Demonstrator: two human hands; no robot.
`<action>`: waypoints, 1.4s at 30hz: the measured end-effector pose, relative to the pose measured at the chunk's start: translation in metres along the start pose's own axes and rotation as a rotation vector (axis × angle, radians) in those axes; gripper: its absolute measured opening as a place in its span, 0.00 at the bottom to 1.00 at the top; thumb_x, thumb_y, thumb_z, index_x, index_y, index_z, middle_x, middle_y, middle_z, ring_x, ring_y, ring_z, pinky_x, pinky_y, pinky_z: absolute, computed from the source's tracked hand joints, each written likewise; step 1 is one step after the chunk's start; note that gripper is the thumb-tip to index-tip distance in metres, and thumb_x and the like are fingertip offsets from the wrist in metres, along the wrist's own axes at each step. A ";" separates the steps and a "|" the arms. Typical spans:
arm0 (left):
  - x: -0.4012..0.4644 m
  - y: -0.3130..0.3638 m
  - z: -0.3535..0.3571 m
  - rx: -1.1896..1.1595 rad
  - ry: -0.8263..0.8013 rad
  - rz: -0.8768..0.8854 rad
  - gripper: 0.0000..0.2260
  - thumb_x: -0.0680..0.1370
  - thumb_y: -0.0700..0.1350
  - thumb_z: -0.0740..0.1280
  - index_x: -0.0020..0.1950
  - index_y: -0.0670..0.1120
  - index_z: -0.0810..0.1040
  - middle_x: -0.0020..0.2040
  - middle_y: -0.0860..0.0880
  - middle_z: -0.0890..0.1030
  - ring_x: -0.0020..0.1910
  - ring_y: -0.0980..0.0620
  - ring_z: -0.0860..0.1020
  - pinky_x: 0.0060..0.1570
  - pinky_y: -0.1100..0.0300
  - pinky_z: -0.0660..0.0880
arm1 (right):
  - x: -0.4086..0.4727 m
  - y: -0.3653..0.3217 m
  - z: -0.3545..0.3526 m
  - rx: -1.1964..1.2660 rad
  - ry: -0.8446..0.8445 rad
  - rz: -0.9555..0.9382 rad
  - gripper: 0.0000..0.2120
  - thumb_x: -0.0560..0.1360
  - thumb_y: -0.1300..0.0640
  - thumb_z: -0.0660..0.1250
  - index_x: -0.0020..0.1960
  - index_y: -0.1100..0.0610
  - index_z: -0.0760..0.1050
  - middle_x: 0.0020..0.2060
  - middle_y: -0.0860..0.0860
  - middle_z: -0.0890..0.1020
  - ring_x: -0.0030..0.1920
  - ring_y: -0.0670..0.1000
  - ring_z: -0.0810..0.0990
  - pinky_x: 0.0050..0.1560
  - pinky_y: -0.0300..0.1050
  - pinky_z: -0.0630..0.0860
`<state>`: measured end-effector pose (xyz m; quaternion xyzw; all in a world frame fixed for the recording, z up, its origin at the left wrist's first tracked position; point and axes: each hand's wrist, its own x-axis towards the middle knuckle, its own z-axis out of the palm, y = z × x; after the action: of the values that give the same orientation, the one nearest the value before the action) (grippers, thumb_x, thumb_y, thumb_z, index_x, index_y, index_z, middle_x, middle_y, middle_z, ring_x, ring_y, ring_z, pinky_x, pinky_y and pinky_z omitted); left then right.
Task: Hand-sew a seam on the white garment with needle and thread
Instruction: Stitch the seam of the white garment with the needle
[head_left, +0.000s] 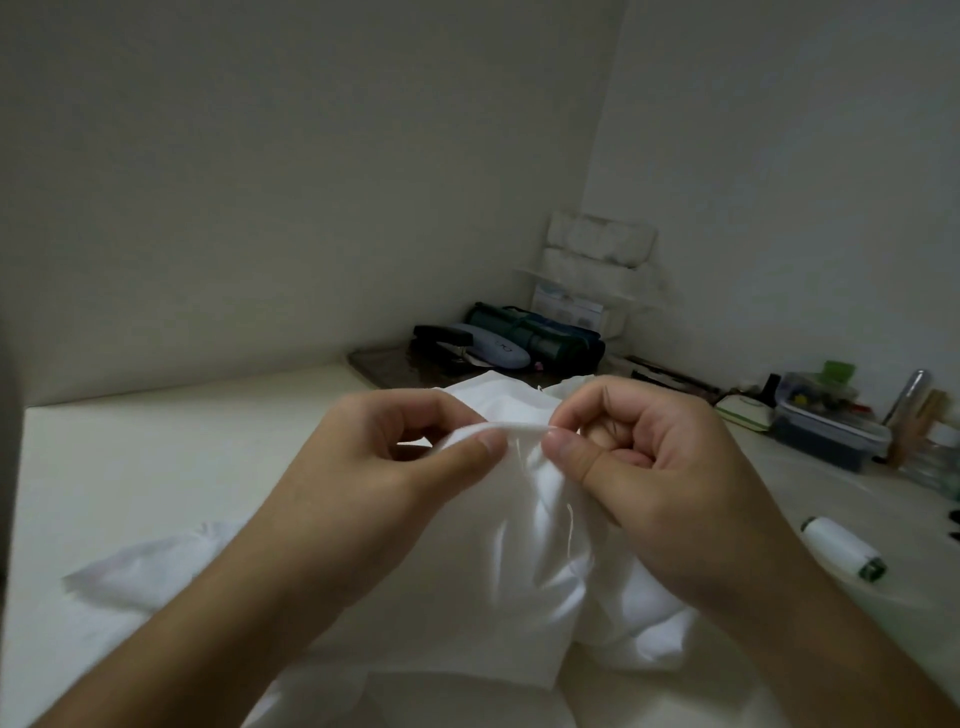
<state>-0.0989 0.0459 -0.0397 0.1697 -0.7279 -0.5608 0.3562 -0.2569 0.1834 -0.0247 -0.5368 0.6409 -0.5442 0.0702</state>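
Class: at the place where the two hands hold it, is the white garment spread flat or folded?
Folded. The left hand and right hand pinch the white garment into a raised ridge between thumbs and fingers; the rest lies rumpled on the table.

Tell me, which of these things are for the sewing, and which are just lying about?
For the sewing:
garment, pinched at a fold by both hands, left and right
thread hanging from the fold
spool
The needle is too small to make out.

Lying about:
green roll
plastic box
white packs
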 end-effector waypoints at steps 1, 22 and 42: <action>0.000 0.001 0.000 -0.019 -0.005 -0.005 0.08 0.76 0.54 0.78 0.45 0.50 0.88 0.39 0.42 0.87 0.36 0.50 0.82 0.40 0.52 0.73 | 0.000 0.000 0.000 0.000 -0.002 0.004 0.07 0.78 0.61 0.73 0.41 0.55 0.81 0.27 0.53 0.67 0.27 0.50 0.63 0.27 0.38 0.64; -0.001 -0.002 0.000 -0.062 0.013 0.047 0.10 0.72 0.55 0.74 0.46 0.50 0.89 0.40 0.45 0.88 0.38 0.48 0.84 0.43 0.50 0.75 | -0.007 -0.012 -0.004 0.441 0.020 -0.210 0.05 0.81 0.60 0.66 0.55 0.61 0.76 0.37 0.62 0.85 0.21 0.52 0.67 0.26 0.37 0.67; -0.001 0.002 -0.001 -0.199 -0.067 0.012 0.10 0.72 0.50 0.75 0.42 0.44 0.86 0.43 0.32 0.84 0.39 0.45 0.80 0.45 0.47 0.71 | -0.005 -0.010 0.008 0.347 -0.184 0.064 0.07 0.76 0.59 0.68 0.39 0.59 0.77 0.33 0.65 0.78 0.28 0.68 0.72 0.27 0.45 0.71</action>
<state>-0.0974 0.0468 -0.0376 0.1103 -0.6809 -0.6337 0.3501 -0.2435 0.1840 -0.0230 -0.5435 0.5450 -0.5929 0.2370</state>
